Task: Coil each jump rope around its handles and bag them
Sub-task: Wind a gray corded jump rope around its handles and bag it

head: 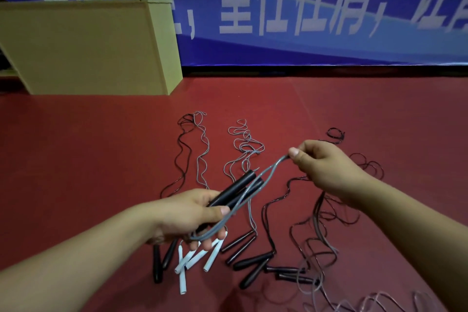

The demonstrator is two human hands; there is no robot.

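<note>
Left hand (pixel 192 213) grips paired black handles (pixel 238 189), frame centre. Right hand (pixel 326 162) pinches grey cord (pixel 268 172), probably doubled.

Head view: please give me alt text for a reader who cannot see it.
A left hand grips two black handles together while the right hand pinches the grey cord pulled taut from them. Below, more jump ropes with black and white handles lie loose on a red floor.

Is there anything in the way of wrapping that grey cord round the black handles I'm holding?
Nothing visible. The left hand holds the black handles above the floor, and the right hand pinches the grey cord in open air. The other ropes lie below on the red floor.
</note>
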